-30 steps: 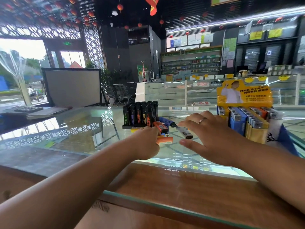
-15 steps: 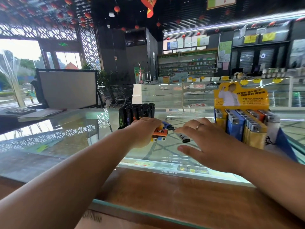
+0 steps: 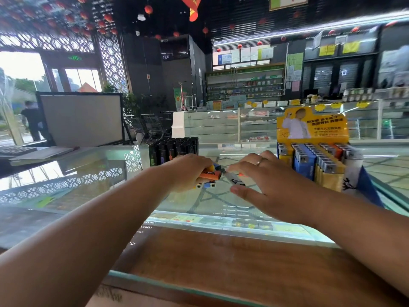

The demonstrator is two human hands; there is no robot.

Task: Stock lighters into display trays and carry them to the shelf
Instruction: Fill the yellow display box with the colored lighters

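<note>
Left of yellow tray (image 3: 321, 129): left hand (image 3: 190, 171) gripping orange lighters (image 3: 211, 175); right hand (image 3: 272, 187), fingers (image 3: 243, 168) wide, over white lighter (image 3: 234, 180). Black lighters (image 3: 172, 149) farther left, behind.

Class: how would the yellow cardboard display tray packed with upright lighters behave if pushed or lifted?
The yellow cardboard display tray probably slides readily, since it sits on the smooth glass counter. Packed rows of upright lighters suggest it is fairly heavy for its size. Its open top hints that tilting could spill them.
</note>
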